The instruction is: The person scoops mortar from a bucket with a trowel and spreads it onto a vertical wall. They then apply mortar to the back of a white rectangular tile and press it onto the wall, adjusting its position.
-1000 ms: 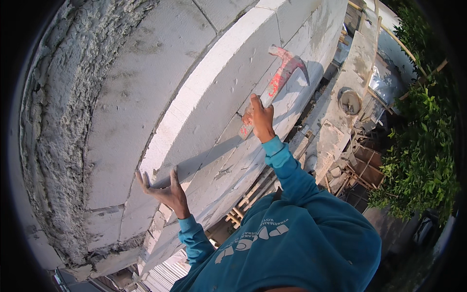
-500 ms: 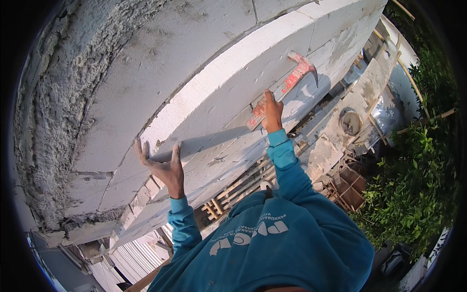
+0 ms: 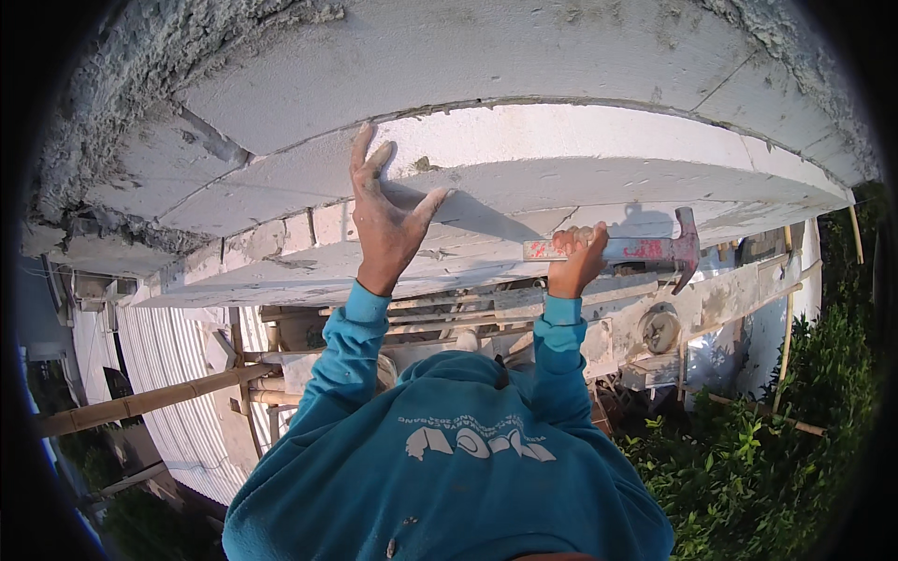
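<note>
My right hand is closed round the handle of a hammer, grey with worn red paint. Its head, with a curved pointed claw, sticks out to the right. My left hand has its fingers spread against the end of a long white block. The block lies along the top of a pale block wall, and a thin dark joint runs behind it. A small lump of mortar clings to the block near my left fingertips. The hammer is in front of the wall and casts a shadow on it.
Rough mortar edges the wall at far left. Below are bamboo scaffold poles, white corrugated sheeting and a platform with a round bucket. Green shrubs grow at lower right.
My view has turned, so the wall now runs across the picture. The hammer has gone from slanting upward to nearly level. My left hand still rests at the block's end.
</note>
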Demonstrator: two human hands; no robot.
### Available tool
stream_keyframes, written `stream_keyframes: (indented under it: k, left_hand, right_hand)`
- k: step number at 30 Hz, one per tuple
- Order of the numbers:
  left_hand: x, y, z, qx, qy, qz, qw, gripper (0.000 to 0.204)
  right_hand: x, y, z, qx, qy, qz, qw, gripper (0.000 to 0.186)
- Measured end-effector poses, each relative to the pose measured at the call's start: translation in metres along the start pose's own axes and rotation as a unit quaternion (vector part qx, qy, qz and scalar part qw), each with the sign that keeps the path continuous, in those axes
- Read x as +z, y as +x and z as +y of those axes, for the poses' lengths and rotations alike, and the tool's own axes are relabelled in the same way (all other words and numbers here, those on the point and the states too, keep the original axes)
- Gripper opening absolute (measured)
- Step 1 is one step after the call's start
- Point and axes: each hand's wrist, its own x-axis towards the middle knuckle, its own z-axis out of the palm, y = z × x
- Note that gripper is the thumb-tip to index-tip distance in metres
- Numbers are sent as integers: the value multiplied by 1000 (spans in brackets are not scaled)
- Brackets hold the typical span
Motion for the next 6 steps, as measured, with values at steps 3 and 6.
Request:
stream_keyframes:
  k: [3, 6]
  left_hand:
    - [2, 0, 5, -46, -56, -6, 997, 87]
    - [-1, -3, 2, -52, -48, 5, 997, 85]
  right_hand:
    - [-8, -13, 34, -6, -5, -17, 1000, 34]
    - [2, -25, 56, 77, -112, 1, 991, 31]
